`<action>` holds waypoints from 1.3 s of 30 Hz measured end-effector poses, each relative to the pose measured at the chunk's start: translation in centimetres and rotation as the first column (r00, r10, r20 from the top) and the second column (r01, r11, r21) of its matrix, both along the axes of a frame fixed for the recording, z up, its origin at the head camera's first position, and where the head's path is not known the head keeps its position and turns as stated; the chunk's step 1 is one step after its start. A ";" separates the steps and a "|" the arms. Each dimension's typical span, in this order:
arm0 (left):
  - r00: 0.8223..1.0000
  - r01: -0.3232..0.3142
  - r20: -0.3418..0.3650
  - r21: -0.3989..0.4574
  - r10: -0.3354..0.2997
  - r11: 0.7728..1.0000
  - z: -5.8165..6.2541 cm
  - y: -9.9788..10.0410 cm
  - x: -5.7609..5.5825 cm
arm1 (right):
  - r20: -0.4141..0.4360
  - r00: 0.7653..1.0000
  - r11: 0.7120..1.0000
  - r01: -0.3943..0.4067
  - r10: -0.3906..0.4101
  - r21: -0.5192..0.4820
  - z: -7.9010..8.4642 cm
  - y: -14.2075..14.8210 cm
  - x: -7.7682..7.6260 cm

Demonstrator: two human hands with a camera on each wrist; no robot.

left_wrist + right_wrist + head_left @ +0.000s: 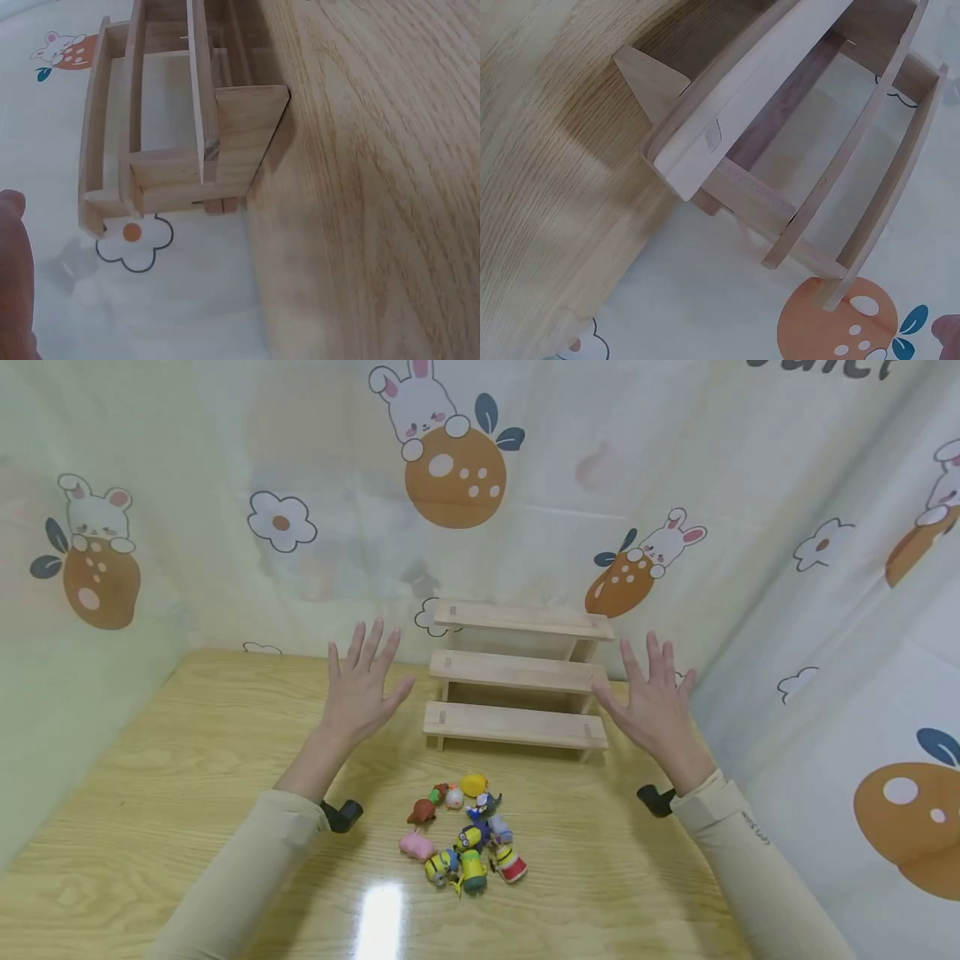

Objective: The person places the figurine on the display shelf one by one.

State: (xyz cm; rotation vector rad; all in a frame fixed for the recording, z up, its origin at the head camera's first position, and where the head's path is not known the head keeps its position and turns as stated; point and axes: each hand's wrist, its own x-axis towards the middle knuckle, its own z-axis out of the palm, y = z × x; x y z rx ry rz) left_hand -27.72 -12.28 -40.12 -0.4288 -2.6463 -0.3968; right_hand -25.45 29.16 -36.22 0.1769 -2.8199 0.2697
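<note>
My left hand is raised with fingers spread, left of a three-step wooden shelf, and holds nothing. On the other side, my right hand is likewise spread and bare, close to the shelf's right end. In front of the shelf lies a loose cluster of small toy figures: a pink pig-like toy, a yellow round toy, a brown toy, a figure in red and white and several yellow minion-like figures. Both wrist views show the shelf's ends, with little of either hand.
The wood-grain table meets a pale curtain printed with rabbits and fruit at the back and right. Black wrist-worn pieces stick out under the sleeves. A bright reflection lies on the table near the front.
</note>
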 end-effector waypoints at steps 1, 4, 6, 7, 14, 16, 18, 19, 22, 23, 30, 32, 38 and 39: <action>1.000 0.001 0.007 0.003 -0.001 1.000 -0.1 0.0 0.0 | 0.001 1.000 1.000 -0.001 0.001 -0.001 0.0 -0.1 0.0; 1.000 0.010 0.021 0.018 -0.011 1.000 -0.3 0.0 0.0 | -0.005 1.000 1.000 -0.003 0.003 -0.005 -0.1 -0.2 0.0; 0.999 0.023 0.029 0.035 -0.024 0.999 -0.6 -0.1 -0.1 | -0.023 1.000 1.000 -0.014 0.014 -0.013 -0.3 -0.4 0.1; 0.999 0.038 0.035 0.059 -0.040 0.998 -0.7 -0.1 -0.1 | -0.040 0.999 0.999 -0.027 0.026 -0.032 -0.3 -0.5 0.2; 0.969 0.165 0.113 0.371 -0.221 0.914 -2.6 -0.2 -0.8 | -0.275 0.944 0.975 -0.210 0.182 -0.074 -1.4 -2.9 1.4; 0.950 0.185 0.141 0.460 -0.277 0.868 -3.2 -0.1 -0.9 | -0.318 0.917 0.961 -0.272 0.242 -0.053 -1.9 -4.0 1.9; 0.931 0.192 0.171 0.525 -0.324 0.829 -3.9 0.0 -1.1 | -0.318 0.901 0.945 -0.325 0.294 -0.046 -2.5 -5.1 2.5; 0.919 0.192 0.190 0.550 -0.345 0.813 -4.2 0.1 -1.1 | -0.291 0.905 0.940 -0.337 0.309 -0.051 -2.8 -5.7 2.8; 0.890 0.171 0.247 0.600 -0.384 0.781 -5.0 0.5 -1.2 | -0.159 0.931 0.935 -0.344 0.328 -0.087 -3.7 -7.4 3.8; 0.884 0.161 0.266 0.600 -0.385 0.784 -5.3 0.6 -1.3 | -0.098 0.940 0.937 -0.335 0.326 -0.097 -4.0 -8.0 4.1; 0.851 0.141 0.342 0.582 -0.399 0.801 -6.3 1.4 -1.7 | 0.335 0.893 0.952 -0.260 0.301 -0.161 -6.1 -10.9 5.2; 0.840 0.151 0.355 0.574 -0.410 0.805 -6.7 1.5 -1.8 | 0.411 0.862 0.953 -0.245 0.298 -0.178 -6.6 -11.3 5.3; 0.817 0.159 0.383 0.570 -0.432 0.806 -8.4 1.7 -1.9 | 0.515 0.788 0.941 -0.260 0.337 -0.218 -7.9 -12.0 5.3; 0.815 0.159 0.385 0.572 -0.434 0.805 -8.7 1.7 -1.9 | 0.529 0.775 0.938 -0.259 0.344 -0.230 -8.0 -12.1 5.4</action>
